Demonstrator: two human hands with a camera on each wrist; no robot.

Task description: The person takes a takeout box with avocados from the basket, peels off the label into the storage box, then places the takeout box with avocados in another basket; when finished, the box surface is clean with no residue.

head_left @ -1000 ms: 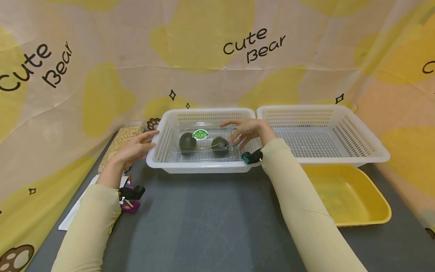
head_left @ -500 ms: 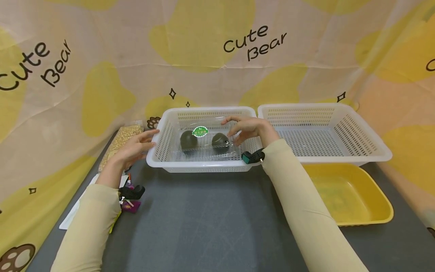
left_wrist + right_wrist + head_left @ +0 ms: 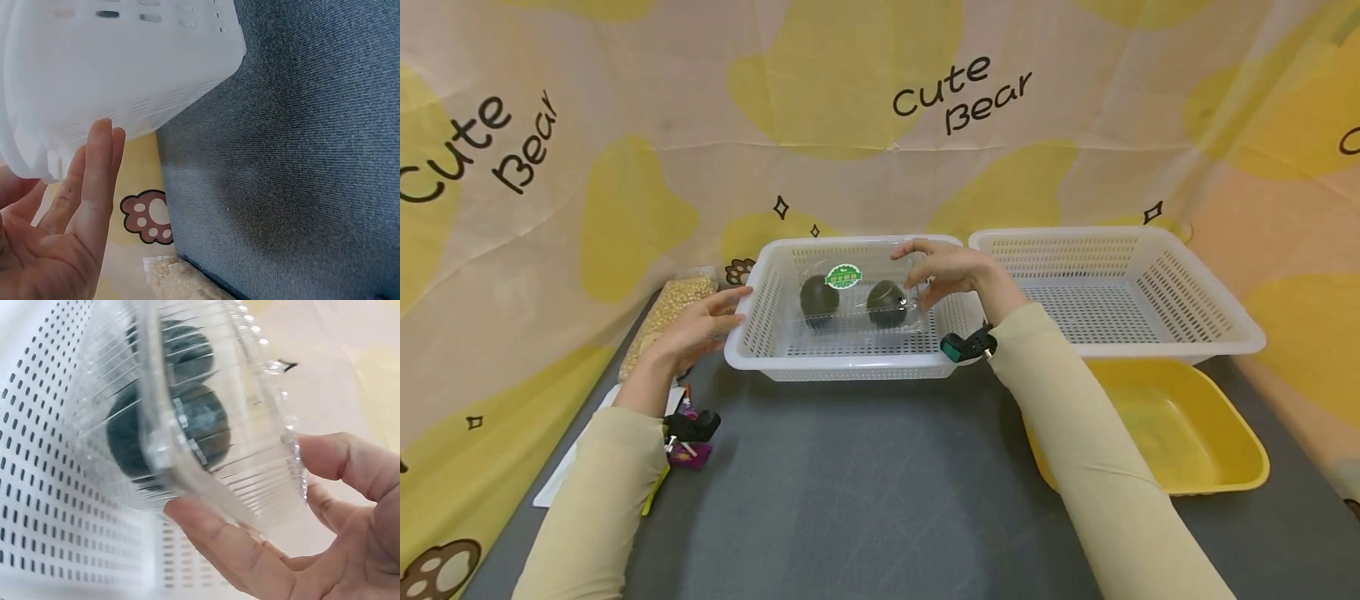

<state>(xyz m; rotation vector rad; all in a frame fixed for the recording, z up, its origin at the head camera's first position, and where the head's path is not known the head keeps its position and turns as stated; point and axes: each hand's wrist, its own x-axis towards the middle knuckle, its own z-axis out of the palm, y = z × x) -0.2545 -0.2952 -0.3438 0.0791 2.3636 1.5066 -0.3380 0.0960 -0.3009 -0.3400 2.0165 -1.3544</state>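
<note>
My right hand (image 3: 951,271) pinches the right end of a clear plastic box (image 3: 856,307) with a green-and-white label. In the right wrist view, thumb and fingers (image 3: 215,534) grip opposite faces of the box's end. Two dark green round pieces (image 3: 819,298), perhaps fruit, show through the plastic. The box is raised and tilted inside the left white basket (image 3: 842,364). At that basket's left end, my left hand (image 3: 696,329) touches the rim; the left wrist view has its fingers (image 3: 97,162) straight along the outer wall, just under the rim.
A second white basket (image 3: 1157,348) stands at the right, and a yellow tub (image 3: 1187,442) lies in front of it, partly behind my right sleeve. Left of the baskets are a bag of pale kernels (image 3: 658,321) and small purple packets (image 3: 691,455). A patterned cloth hangs behind.
The right hand has lifted the plastic box a little, with the round pieces inside, up and toward the back of the basket. My left hand stays at the basket's left rim.
</note>
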